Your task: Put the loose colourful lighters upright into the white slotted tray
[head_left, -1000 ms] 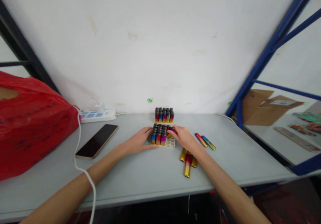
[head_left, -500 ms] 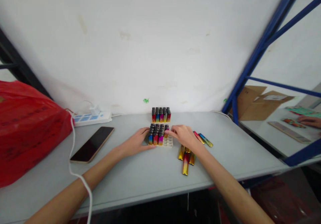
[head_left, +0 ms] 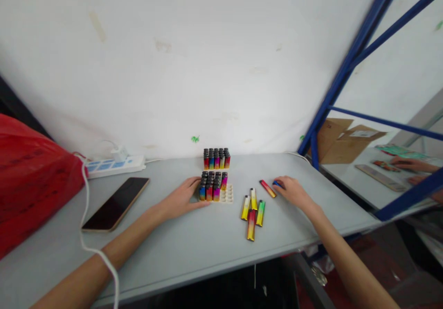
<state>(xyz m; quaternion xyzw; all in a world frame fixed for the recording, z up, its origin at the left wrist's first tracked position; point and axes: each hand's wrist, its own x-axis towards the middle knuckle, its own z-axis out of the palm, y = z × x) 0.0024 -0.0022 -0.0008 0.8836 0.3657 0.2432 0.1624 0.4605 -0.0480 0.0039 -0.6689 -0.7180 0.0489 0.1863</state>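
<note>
Several colourful lighters with black tops [head_left: 209,191] stand upright in a white tray [head_left: 227,196], whose right-hand holes show bare. My left hand [head_left: 183,198] holds the tray's left side, thumb along the front and fingers behind. On the right, the fingers of my right hand [head_left: 289,189] are closed on a blue lighter [head_left: 277,184] at the table surface, mostly covered by the hand. Just left of it lies a red-and-yellow lighter [head_left: 267,189]. Nearer the front edge, several lighters lie in a loose group, among them a green-and-yellow one [head_left: 260,213] and a red-and-gold one [head_left: 251,226].
A second block of upright lighters [head_left: 216,159] stands by the wall. At left are a phone [head_left: 117,203], a power strip [head_left: 116,166], a white cable [head_left: 90,249] and a red bag [head_left: 34,184]. Beyond the blue frame [head_left: 334,82] are a cardboard box [head_left: 342,142] and another person's hands [head_left: 410,164].
My right hand has left the tray and moved right to the blue lighter, uncovering the loose lighters. My left hand stays at the tray. The view has shifted slightly.
</note>
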